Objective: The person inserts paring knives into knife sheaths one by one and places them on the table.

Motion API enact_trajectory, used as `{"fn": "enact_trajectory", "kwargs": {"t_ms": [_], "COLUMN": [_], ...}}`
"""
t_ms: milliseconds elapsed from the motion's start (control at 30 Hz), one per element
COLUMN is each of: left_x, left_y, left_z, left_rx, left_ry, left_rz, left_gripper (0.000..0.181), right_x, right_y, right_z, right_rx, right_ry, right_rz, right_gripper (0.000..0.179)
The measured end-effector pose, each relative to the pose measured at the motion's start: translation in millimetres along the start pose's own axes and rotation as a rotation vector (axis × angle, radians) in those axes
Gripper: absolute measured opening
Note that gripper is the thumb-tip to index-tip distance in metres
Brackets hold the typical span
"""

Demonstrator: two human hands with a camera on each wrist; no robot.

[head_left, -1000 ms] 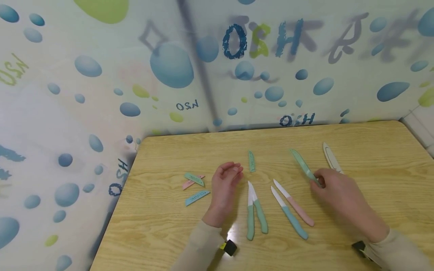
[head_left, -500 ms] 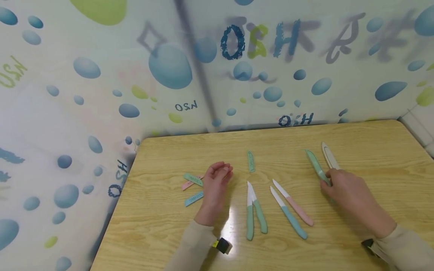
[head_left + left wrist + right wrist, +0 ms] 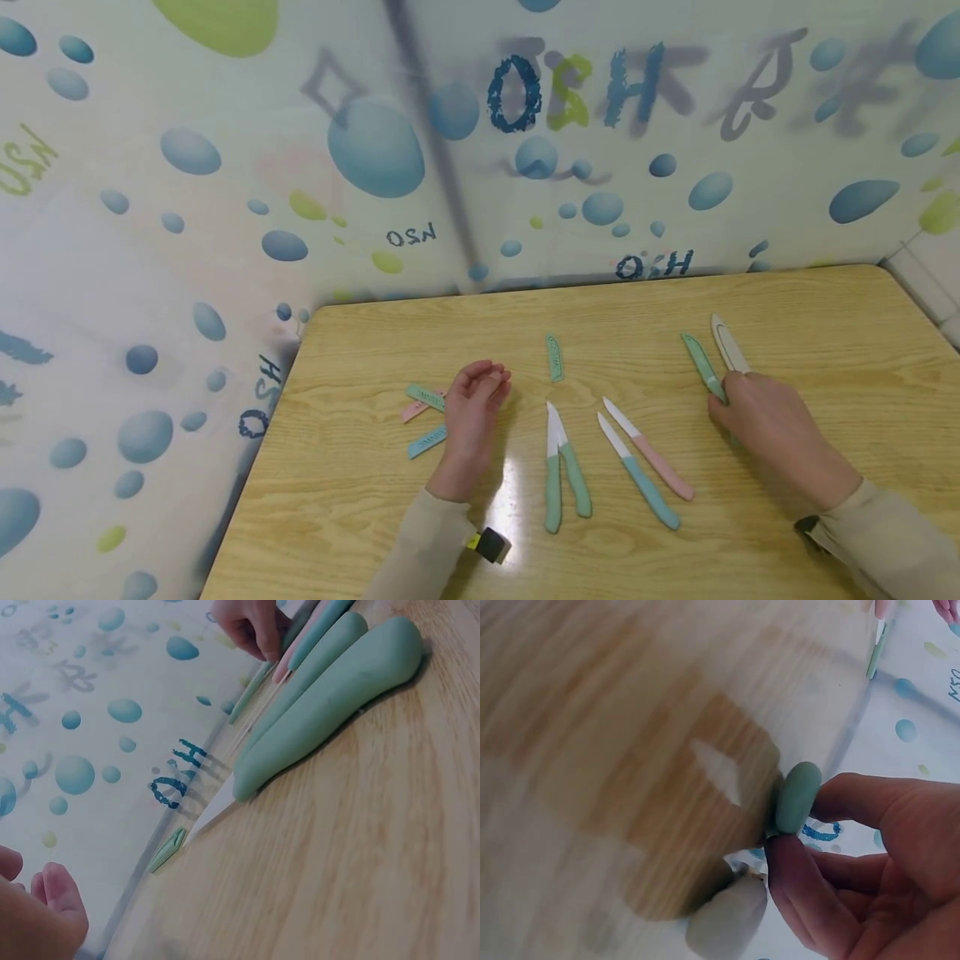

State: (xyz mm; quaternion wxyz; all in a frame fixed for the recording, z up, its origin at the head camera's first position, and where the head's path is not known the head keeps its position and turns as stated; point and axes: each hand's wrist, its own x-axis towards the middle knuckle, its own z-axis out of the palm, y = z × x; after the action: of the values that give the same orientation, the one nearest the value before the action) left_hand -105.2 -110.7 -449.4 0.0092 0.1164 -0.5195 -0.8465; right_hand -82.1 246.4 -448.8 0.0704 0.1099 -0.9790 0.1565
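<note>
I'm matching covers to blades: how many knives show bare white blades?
4: a green-handled knife and a second green-handled knife side by side; to their right, a blue-handled knife and, just beyond it, a pink-handled knife.

- Far R of counter (image 3: 847,350): wide open, hand could pass.
- White knife (image 3: 727,342) just R of green sheathed knife (image 3: 699,358), tight gap btwn; R hand (image 3: 776,433) covers part of both.
- Bare strip btwn green sheathed knife & single green sheath (image 3: 554,358); wall (image 3: 480,192) stops reach at back.
- Narrow lane btwn green-handled knives (image 3: 553,492) & blue-handled knife (image 3: 651,492); pink-handled knife (image 3: 663,467) just R.
- L hand (image 3: 472,417): crossed sheaths (image 3: 425,398) + blue sheath (image 3: 427,442) in way on L; room on R.
</note>
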Motion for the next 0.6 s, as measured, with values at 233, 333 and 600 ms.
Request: {"fn": "enact_trajectory", "kwargs": {"t_ms": [233,333,600], "left_x": [1.9,2.1,4.3], "left_y": [-0.4,-0.7,0.3], "left_z": [-0.2,-0.1,-1.1], "left_rx": [0.013,0.018,0.051], "left_ry": [0.005,0.005,-0.032], "left_rz": [0.007,0.005,-0.021], "left_gripper": [0.019,0.020,0.021], "right_x": [0.7,0.1,-1.3], "right_y": [2.0,2.4,-3.9], "right_z": [3.4,4.7,0.5], "right_rx": [-0.024,-0.036,-0.071], "right_ry": [0.033,0.068,0.121], "right_rz": [-0.028,-0.045,-0.009], "right_gripper": [0.041,0.042,0.027]}}
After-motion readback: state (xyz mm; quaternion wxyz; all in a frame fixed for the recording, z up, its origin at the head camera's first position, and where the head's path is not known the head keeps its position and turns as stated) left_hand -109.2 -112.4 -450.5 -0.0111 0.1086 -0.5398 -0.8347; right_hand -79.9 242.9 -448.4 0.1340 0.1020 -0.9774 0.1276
